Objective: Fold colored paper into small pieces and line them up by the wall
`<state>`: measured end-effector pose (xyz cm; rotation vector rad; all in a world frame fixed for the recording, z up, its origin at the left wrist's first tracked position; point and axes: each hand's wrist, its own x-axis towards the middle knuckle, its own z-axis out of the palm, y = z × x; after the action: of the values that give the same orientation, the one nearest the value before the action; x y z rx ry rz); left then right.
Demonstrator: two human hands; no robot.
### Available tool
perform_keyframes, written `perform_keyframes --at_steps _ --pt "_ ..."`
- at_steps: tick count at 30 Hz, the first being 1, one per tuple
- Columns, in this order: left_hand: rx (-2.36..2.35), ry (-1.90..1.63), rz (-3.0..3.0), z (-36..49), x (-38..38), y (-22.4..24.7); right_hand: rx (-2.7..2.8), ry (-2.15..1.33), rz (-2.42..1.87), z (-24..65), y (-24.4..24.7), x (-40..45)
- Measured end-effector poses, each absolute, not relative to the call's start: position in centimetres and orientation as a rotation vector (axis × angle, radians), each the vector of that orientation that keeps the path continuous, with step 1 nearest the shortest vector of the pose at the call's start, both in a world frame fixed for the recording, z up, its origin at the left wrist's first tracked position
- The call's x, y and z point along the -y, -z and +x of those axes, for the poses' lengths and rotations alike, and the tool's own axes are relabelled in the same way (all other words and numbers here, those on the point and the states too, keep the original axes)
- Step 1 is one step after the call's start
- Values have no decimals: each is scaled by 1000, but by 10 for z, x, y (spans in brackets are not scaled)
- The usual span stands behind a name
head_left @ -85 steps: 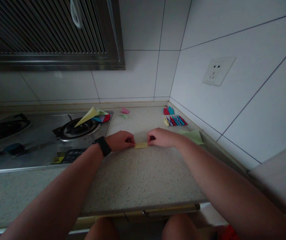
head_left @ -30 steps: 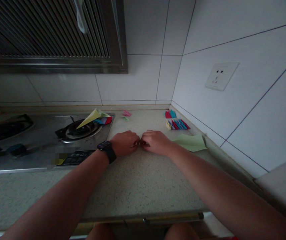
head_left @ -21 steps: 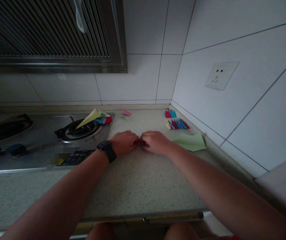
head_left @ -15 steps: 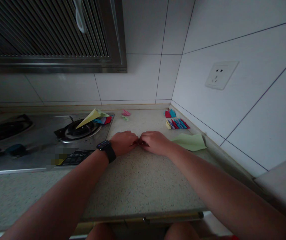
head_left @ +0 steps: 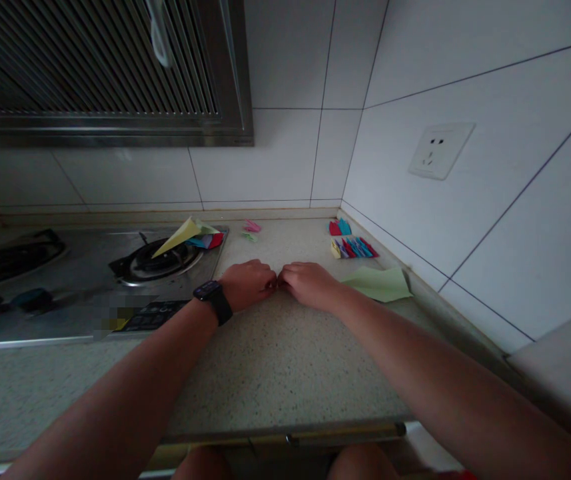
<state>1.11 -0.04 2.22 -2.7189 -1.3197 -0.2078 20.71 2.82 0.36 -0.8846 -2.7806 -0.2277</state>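
Observation:
My left hand, with a black watch on its wrist, is closed over the speckled countertop. Its curled fingers meet those of my right hand, which is closed too. Whatever they pinch between them is hidden by the fingers. Just right of my right hand, partly behind the forearm, lies a light green sheet of paper. Beyond it sits a row of small folded paper pieces in red, blue and yellow. A red and blue folded pair lies farther back.
Pink and green folded scraps lie near the back wall. At left is a gas stove; yellow paper and coloured pieces rest over its right burner. A range hood hangs above. A wall socket is on the right.
Both hands stay together in nearly the same spot. The right fingers have shifted slightly. The papers around them have not moved.

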Motion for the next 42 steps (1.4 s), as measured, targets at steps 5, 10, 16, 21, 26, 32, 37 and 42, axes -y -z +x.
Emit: perform_keyframes --at_steps 5,10,16,21,26,32,37,42 --pt "1299 225 -2712 10 0 -23 2762 206 -921 207 -4 -28" --pt "1295 242 -2693 10 -2 -22 2723 147 -927 207 -5 -26" --pt "1340 256 -2673 10 -2 -19 2686 51 -953 208 -8 -23" --pt "1392 233 -2667 12 -3 -19 2683 10 -1054 205 -7 -24" --pt "1426 166 -2671 14 -2 -21 2690 -147 -1162 203 -8 -25" --pt "1430 180 -2703 10 -1 -24 2675 -170 -1180 204 -8 -26" --pt "1445 181 -2687 9 0 -25 2665 -201 -1190 203 -7 -27" --pt "1438 198 -2686 7 0 -25 2640 -243 -1202 204 -8 -26"
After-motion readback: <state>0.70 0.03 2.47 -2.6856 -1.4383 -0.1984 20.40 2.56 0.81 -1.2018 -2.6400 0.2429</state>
